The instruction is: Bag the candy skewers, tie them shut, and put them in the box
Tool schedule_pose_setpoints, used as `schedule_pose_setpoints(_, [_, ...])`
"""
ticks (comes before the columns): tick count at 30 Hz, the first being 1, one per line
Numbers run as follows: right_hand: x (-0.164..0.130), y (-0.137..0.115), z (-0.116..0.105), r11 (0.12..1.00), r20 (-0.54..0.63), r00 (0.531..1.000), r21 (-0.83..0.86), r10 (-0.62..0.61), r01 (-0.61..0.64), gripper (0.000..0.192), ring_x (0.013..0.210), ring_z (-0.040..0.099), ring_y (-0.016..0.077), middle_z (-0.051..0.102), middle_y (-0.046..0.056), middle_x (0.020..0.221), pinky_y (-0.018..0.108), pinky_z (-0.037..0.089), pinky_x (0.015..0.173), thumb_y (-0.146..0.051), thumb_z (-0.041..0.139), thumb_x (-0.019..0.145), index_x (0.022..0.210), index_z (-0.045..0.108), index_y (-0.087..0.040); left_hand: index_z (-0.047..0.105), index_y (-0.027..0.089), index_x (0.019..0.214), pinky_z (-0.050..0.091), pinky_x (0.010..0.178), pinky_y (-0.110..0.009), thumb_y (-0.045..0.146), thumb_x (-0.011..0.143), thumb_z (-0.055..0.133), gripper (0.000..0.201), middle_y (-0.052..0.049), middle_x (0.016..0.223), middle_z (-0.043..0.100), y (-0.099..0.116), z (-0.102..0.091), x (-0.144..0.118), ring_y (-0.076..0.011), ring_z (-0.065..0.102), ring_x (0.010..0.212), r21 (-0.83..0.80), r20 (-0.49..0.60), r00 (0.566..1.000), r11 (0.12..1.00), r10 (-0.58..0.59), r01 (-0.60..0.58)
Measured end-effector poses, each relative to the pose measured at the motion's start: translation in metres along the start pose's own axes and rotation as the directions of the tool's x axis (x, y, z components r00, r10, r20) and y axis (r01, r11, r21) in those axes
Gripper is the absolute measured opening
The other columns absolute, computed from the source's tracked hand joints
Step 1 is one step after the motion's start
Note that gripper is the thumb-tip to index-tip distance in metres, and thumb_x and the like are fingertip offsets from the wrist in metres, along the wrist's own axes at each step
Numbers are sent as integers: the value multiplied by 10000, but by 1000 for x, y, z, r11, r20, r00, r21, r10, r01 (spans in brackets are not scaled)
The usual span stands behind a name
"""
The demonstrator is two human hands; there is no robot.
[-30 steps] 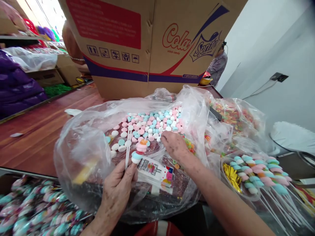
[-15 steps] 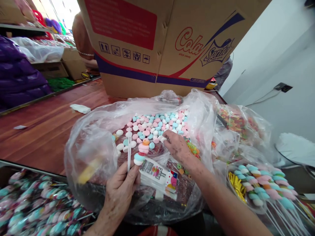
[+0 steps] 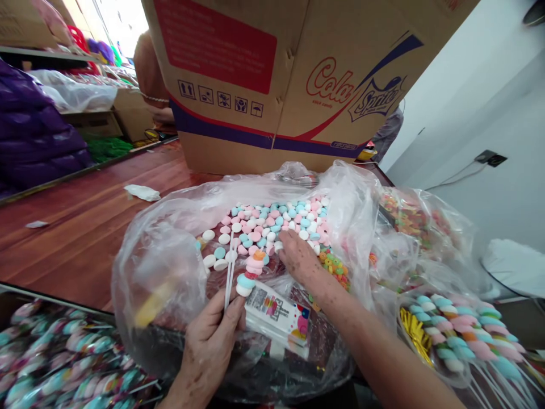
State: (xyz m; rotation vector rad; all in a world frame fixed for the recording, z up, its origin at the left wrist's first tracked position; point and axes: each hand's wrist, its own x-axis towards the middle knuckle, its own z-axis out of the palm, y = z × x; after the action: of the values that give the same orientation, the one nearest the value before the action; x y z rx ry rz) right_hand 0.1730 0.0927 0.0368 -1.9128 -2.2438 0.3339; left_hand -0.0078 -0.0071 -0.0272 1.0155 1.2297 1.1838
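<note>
Carton (image 3: 230,153), printed "Cola" and "Sprite": far side, upright. Clear plastic bag (image 3: 164,244): centre, spread wide beneath the work. Candy skewers (image 3: 472,329), sticks showing: near right. Left hand (image 3: 213,341): near centre, closed on a part-filled skewer and bare sticks together. Right hand (image 3: 298,255): right of centre, fingertips down at the edge of the loose sweets — whether one is pinched cannot be told. Printed packet (image 3: 276,312): just right of the left hand. Part-filled skewer (image 3: 247,275): tilted, an orange piece topmost. Bare sticks (image 3: 230,267): left of it. Loose sweets (image 3: 272,218), pink, blue, white: far part of the bag. Step in hand, as judged: choosing a piece for the skewer. Next move calls for a light single pinch, centred over the stick — left hand steady.
</note>
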Motion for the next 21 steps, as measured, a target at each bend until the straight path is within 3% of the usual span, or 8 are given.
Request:
schedule_pose_setpoints(7, [-7,1,10,986,-7,1000,168,5,-4,297,1109,523,284,573,142,1174,391,429,891,-35,472,822,1047,606,-174,621,192,886,213,395,-199,455,895,575,267,60,589,470,-2,0,2,-69,321,452,49,32,999,998,30,-31])
schedule_pose_setpoints(11, [-8,11,13,915,-17,999,403,36,-26,300,956,561,238,619,66,1004,374,431,857,-67,560,753,1020,606,-195,624,188,826,255,422,-203,462,886,570,286,53,583,477,1,0,4,-86,354,477,118,49,998,993,25,-31])
schedule_pose_setpoints(13, [-7,17,15,832,-5,998,553,57,-44,277,830,579,200,625,22,884,330,455,764,-116,592,734,997,615,-202,629,185,790,294,451,-211,470,875,565,304,47,578,481,5,1,5,-102,385,500,160,67,997,986,34,-44])
schedule_pose_setpoints(16, [-8,24,16,635,38,995,768,87,-85,259,665,589,151,630,-17,756,273,463,621,-207,600,738,995,634,-203,640,187,784,320,486,-222,473,865,553,310,49,565,467,10,3,5,-117,398,520,255,87,995,964,51,-71])
schedule_pose_setpoints(21, [-20,28,10,297,109,989,945,101,-135,318,651,658,155,697,-1,754,298,526,659,-282,690,683,984,662,-185,649,183,783,316,508,-231,484,842,535,327,53,550,439,19,7,6,-128,397,532,391,96,995,919,19,-55])
